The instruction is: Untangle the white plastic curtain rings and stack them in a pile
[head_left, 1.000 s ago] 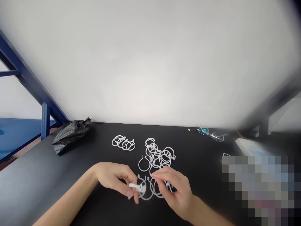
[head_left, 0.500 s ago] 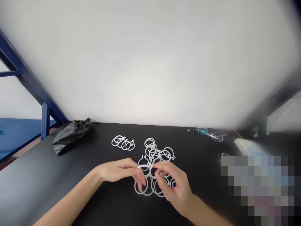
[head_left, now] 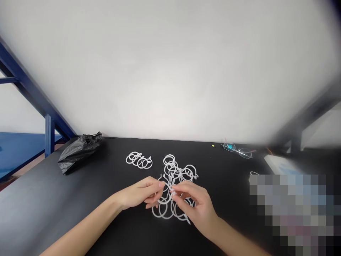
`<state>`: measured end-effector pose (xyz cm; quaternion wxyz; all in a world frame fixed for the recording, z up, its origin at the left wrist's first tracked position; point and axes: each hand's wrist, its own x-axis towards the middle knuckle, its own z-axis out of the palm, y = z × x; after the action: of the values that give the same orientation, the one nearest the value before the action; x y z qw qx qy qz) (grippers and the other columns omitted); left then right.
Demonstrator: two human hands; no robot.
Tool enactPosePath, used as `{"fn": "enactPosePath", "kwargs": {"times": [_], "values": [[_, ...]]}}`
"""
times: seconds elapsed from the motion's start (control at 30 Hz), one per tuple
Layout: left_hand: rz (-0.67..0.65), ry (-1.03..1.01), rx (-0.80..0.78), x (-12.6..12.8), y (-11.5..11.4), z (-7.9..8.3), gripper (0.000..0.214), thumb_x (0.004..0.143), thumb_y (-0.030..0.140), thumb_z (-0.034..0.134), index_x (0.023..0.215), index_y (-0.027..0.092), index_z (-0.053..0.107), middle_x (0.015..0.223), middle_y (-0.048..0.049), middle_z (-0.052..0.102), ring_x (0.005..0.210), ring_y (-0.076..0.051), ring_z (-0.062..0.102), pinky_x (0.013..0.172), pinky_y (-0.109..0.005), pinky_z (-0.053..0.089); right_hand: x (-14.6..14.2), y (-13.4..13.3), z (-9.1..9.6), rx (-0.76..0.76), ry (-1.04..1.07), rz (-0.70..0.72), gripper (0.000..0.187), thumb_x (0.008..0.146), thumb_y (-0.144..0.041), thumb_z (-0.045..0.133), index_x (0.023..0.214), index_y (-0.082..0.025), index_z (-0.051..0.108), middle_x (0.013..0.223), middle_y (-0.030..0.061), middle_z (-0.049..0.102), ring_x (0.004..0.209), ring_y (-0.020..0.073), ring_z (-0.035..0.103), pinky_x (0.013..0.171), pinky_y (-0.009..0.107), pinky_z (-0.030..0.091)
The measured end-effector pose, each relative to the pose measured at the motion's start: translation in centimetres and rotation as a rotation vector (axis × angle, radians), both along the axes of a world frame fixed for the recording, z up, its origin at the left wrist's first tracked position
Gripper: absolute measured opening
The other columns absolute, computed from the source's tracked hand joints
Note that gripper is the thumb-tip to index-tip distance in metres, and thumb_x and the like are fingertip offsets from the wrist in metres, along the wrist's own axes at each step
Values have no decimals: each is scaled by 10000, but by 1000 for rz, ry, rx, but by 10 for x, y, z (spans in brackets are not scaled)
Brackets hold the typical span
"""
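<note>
Both hands meet over a loose heap of white curtain rings (head_left: 190,166) on the black table (head_left: 114,234). My left hand (head_left: 141,193) is closed, its thumb and forefinger pinching the left side of one white curtain ring (head_left: 164,202). From the right, my right hand (head_left: 198,206) pinches that ring near its small clip end between thumb and fingertips. Other rings lie beneath and around my fingers, overlapping, so part of the held ring is hard to separate from them. A smaller row of overlapping white rings (head_left: 139,154) rests apart, to the upper left.
At the back left lies a crumpled black plastic bag (head_left: 80,153). A pair of glasses (head_left: 236,149) and a tiny yellow bit (head_left: 213,145) sit at the back right, near a white box (head_left: 279,165). Blue metal framing (head_left: 49,135) stands on the left.
My left fingers have curled in from a looser, spread pose onto the ring. My right thumb has closed toward its fingertips. The ring has tilted down between the hands.
</note>
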<state>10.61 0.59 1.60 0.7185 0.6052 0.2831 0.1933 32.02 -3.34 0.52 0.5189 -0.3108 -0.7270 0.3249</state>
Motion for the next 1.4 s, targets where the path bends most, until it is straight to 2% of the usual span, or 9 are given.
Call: {"fn": "enactPosePath", "kwargs": {"times": [0.1, 0.17, 0.23, 0.3, 0.4, 0.5, 0.8, 0.93, 1.4], "values": [[62, -34, 9, 4, -4, -1, 482, 968, 562, 450, 689, 171, 504, 438, 100, 299, 412, -70, 324, 638, -285, 473, 1, 2, -1, 19, 4, -43, 149, 873, -154, 657, 977, -213, 746, 875, 64, 721, 712, 149, 685, 581, 242, 603], [135, -30, 81, 7, -8, 0, 390, 986, 531, 425, 888, 173, 546, 485, 102, 345, 425, -74, 332, 581, -258, 438, 2, 2, -1, 11, 19, -66, 124, 874, -162, 665, 951, -213, 748, 856, 56, 720, 709, 147, 683, 579, 242, 600], [218, 34, 251, 9, -13, 2, 353, 990, 500, 430, 1120, 183, 513, 580, 85, 412, 482, -88, 389, 557, -238, 404, 3, 3, -1, 5, 29, -82, 117, 861, -153, 686, 937, -214, 750, 852, 47, 727, 700, 142, 684, 595, 245, 600], [250, 140, 487, 9, -17, 3, 384, 969, 455, 494, 1247, 192, 463, 695, 50, 476, 592, -108, 460, 603, -242, 414, 3, 2, -2, 11, 50, -107, 127, 858, -133, 687, 925, -219, 752, 846, 41, 732, 718, 144, 689, 616, 252, 600], [229, 272, 741, 8, -19, 1, 396, 929, 422, 560, 1230, 182, 469, 783, 16, 512, 676, -131, 493, 649, -254, 429, 1, 0, -2, -3, 64, -94, 126, 852, -135, 694, 917, -220, 761, 802, 34, 733, 665, 143, 688, 589, 263, 601], [226, 322, 852, 8, -20, -2, 330, 913, 418, 554, 1129, 178, 485, 752, 18, 508, 656, -135, 481, 617, -247, 417, -3, -2, -1, -2, 83, -78, 146, 841, -121, 696, 917, -219, 773, 793, 40, 741, 660, 155, 693, 566, 271, 600], [267, 261, 901, 10, -21, -9, 190, 928, 349, 504, 1027, 190, 472, 619, 75, 436, 542, -101, 430, 538, -209, 375, -3, -2, -2, 22, 97, 4, 235, 853, -98, 677, 1010, -243, 775, 829, 39, 765, 660, 156, 715, 565, 264, 613], [259, 213, 878, 10, -22, -10, 201, 944, 338, 506, 1076, 186, 494, 647, 69, 449, 554, -95, 438, 530, -192, 387, -3, -3, -3, 10, 109, -37, 210, 834, -83, 700, 959, -236, 772, 734, 20, 753, 611, 156, 706, 558, 270, 605], [254, 221, 828, 11, -22, -7, 179, 934, 332, 521, 1021, 177, 495, 637, 87, 371, 535, -82, 363, 514, -183, 341, -2, -3, -4, -8, 108, -19, 162, 839, -81, 694, 895, -219, 758, 781, 35, 761, 648, 161, 724, 571, 278, 623]]}}
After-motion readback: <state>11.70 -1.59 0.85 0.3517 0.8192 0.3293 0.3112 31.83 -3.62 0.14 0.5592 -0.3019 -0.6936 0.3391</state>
